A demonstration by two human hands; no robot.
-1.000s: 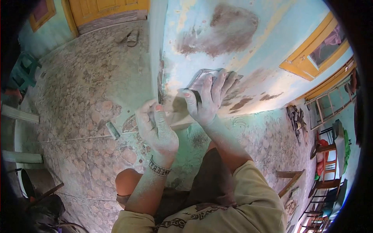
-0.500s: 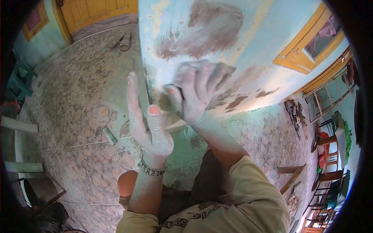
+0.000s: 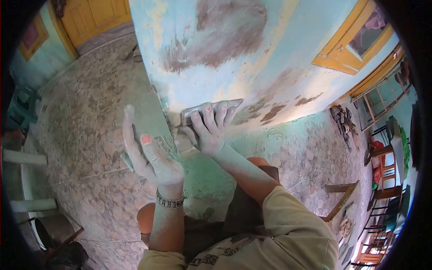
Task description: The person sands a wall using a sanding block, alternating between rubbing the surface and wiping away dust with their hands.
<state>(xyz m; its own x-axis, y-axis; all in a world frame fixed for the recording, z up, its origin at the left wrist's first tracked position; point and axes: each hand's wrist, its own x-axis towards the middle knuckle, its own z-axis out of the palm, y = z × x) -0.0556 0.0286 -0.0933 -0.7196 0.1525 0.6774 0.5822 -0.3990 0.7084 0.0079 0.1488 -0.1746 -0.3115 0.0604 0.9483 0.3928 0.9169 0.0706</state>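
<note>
My right hand (image 3: 210, 132), coated in pale dust, presses a folded grey sheet of sandpaper (image 3: 234, 104) flat against the lower part of the light-blue wall (image 3: 198, 87), close to its left corner. The fingers lie over the sheet and hold it. Left of the corner, my left hand (image 3: 155, 159) is raised over the floor with fingers and thumb apart, holding nothing. It is just as dusty and wears a dark bracelet (image 3: 170, 201) at the wrist. Brown bare patches (image 3: 229, 33) show on the wall above the sandpaper.
Pale dust covers the stone-patterned floor (image 3: 90, 153). A yellow-framed window (image 3: 344, 58) is at upper right. Footwear (image 3: 344, 128) lies along the wall, with chairs (image 3: 384, 173) at far right. A green stool (image 3: 23, 105) and a dark bucket (image 3: 54, 231) stand at left.
My right hand has come down the wall with the sandpaper, from a blurred, higher position. My left hand has moved left and slightly lower, still open. The view has shifted somewhat.
</note>
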